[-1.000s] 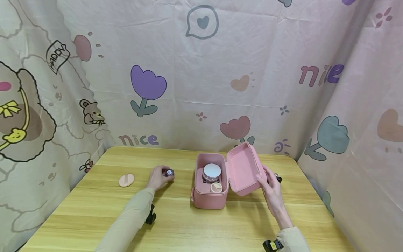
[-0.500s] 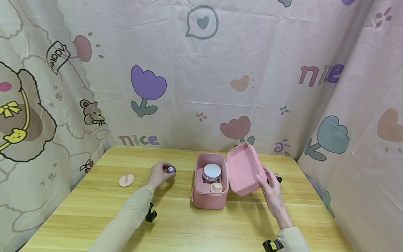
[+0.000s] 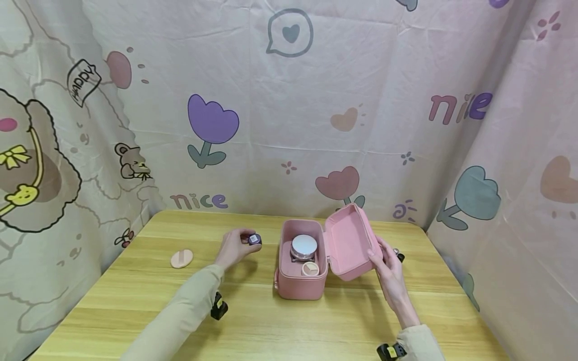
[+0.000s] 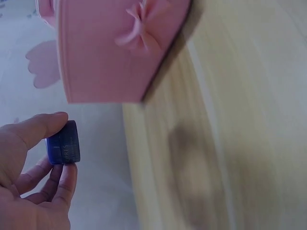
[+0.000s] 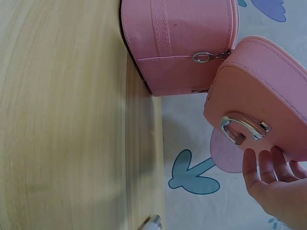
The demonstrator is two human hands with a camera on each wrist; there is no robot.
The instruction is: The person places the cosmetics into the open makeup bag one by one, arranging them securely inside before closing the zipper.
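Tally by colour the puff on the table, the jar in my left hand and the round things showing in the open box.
Beige: 2, the puff on the table and the smaller round thing in the pink box
White-topped: 1, the bigger pot in the box
Dark blue: 1, the jar in your left hand
Total: 4

Both our arms wear long, plain sleeves in a pale cream/beige fabric. Our L sleeve [image 3: 178, 312] runs down the forearm to abt the wrist, w/ a few soft creases; our R sleeve [image 3: 423, 344], only partly in view, ends further back, leaving bare forearm btwn cuff & R grip [image 3: 389, 273]. Nr each cuff we've a small blk unit: L unit [image 3: 219, 308] is angular w/ a ylw patch, R unit [image 3: 385, 352] chunkier w/ a ylw sq. Our L grip [image 3: 234, 248] is bare too.
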